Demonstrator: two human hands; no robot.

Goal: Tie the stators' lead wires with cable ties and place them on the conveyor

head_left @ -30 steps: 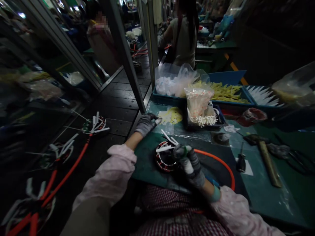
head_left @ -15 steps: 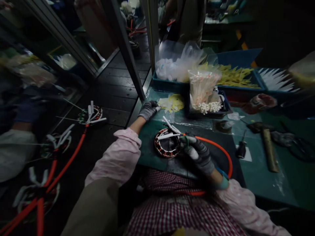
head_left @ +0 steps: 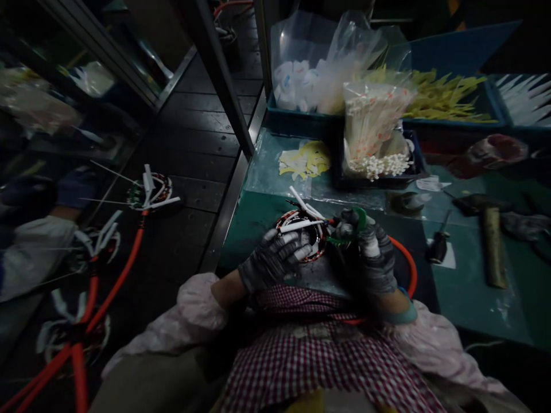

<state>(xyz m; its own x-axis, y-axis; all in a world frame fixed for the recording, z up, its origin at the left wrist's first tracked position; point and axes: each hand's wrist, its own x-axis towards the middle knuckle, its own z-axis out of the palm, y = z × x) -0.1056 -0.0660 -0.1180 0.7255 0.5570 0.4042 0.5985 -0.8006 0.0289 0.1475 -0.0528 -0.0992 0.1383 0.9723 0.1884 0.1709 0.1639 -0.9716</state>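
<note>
- The left hand (head_left: 273,261) wears a grey glove. Its fingers are bent over the near rim of the motor coil ring (head_left: 301,238) and hold it.
- The right hand (head_left: 372,255) is gloved too. Its fingers are curled in tight, pinching a green strand (head_left: 344,240) that touches the right side of the ring.
- The ring lies flat on the green worktop (head_left: 465,292), close to the front edge and nearer the left edge.
- White tubes (head_left: 303,205) stick up and out from the top of the ring.
- An orange cable (head_left: 408,269) bends around behind the right hand.
- A small screwdriver (head_left: 437,248) and a hammer (head_left: 493,244) lie to the right, apart from the hands.
- Yellow paper bits (head_left: 306,160) lie behind the ring.
- A bag of white-tipped sticks (head_left: 373,129) stands in a dark tray (head_left: 419,172) near the back.
- Blue trays along the back edge hold yellow strips (head_left: 443,92) and white strips (head_left: 527,97).
- Left of the worktop, another coil ring (head_left: 150,192) lies on a dark belt (head_left: 193,143).
</note>
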